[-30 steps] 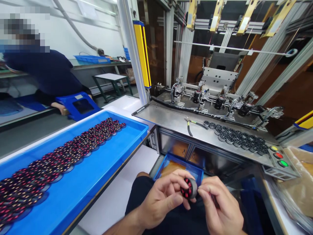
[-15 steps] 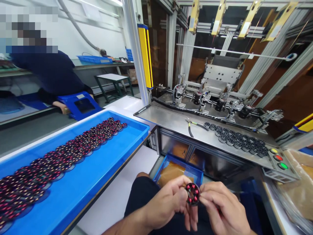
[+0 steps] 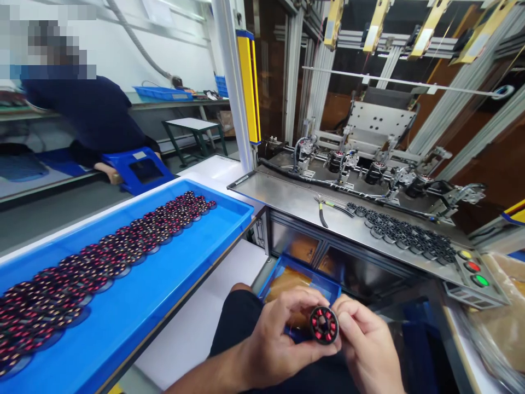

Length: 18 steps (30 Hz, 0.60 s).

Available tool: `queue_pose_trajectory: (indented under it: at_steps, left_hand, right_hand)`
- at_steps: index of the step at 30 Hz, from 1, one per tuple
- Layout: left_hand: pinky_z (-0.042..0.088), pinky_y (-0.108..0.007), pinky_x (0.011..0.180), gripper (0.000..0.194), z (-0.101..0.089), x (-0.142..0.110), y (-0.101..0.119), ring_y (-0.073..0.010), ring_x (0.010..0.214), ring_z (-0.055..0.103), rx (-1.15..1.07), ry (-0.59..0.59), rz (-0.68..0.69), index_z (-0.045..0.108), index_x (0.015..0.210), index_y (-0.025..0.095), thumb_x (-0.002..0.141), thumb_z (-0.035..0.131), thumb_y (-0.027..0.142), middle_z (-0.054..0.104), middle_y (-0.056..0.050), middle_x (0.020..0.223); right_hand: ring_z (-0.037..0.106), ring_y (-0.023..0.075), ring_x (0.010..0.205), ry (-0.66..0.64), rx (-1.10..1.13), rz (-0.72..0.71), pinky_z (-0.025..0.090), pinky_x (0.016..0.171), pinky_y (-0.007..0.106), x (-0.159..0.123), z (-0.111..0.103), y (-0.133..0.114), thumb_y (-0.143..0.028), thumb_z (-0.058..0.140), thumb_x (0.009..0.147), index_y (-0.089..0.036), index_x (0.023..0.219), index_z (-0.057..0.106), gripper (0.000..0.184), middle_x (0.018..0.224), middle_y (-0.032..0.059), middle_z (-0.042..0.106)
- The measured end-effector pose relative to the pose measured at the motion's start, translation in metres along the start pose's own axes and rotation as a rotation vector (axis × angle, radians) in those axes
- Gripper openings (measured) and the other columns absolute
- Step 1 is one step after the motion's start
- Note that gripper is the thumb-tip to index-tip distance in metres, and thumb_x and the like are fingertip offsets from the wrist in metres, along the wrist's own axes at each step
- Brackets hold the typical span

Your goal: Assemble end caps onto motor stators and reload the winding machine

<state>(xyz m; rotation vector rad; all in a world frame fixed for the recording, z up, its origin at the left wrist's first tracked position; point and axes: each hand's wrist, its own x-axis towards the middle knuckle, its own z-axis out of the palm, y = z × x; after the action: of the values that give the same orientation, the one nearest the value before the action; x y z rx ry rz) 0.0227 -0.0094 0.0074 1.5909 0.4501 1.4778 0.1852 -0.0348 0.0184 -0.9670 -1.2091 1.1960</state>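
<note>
Above my lap, my left hand point(image 3: 283, 339) is closed around a round motor stator point(image 3: 324, 324), thumb below and fingers above. Red wire windings ring its dark core, and its face is turned up toward me. At the stator's right rim, my right hand point(image 3: 367, 339) is closed in a pinch, thumb against forefinger. Whatever lies between those fingertips is too small or hidden to make out. To the left, a blue tray point(image 3: 172, 273) bears many wound stators point(image 3: 123, 241) in overlapping rows. Dark unwound cores point(image 3: 410, 232) are grouped on the metal bench at the right.
Green-handled cutters point(image 3: 324, 210) lie on the metal bench ledge point(image 3: 279, 191), before a winding machine point(image 3: 377, 169). A button box point(image 3: 476, 268) stands at right. Beneath the bench is a blue bin point(image 3: 279, 271). A person point(image 3: 82, 115) sits on a blue stool point(image 3: 139, 169) at far left.
The stator has been turned so its wound face shows more fully. My left fingers, stretched below it before, now wrap around it. My right hand has moved slightly left, still at its rim.
</note>
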Motion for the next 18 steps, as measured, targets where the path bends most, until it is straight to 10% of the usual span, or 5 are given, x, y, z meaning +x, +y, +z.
queue_pose_trajectory:
  at_steps: [6,18]
  left_hand:
    - [0.059,-0.032,0.088,0.073,-0.0075,-0.0007,0.0011,-0.0234,0.096,0.072,0.231,-0.047,0.107,0.05,0.13,0.027,0.068,0.087,0.018,0.073,-0.011,0.105]
    - [0.059,-0.025,0.085,0.072,-0.0106,-0.0042,0.0014,-0.022,0.103,0.07,0.102,-0.084,0.108,0.049,0.131,0.024,0.07,0.079,0.0,0.069,-0.012,0.116]
  right_hand:
    - [0.044,0.0104,0.05,-0.08,0.38,0.254,0.041,0.048,0.022,0.0013,0.0077,0.0051,-0.043,0.068,0.087,-0.016,0.068,0.059,0.034,0.059,-0.0004,0.051]
    - [0.048,0.0058,0.05,-0.021,0.449,0.336,0.04,0.048,0.016,-0.0025,0.0059,0.0092,-0.038,0.073,0.086,-0.014,0.067,0.062,0.031,0.063,-0.0014,0.054]
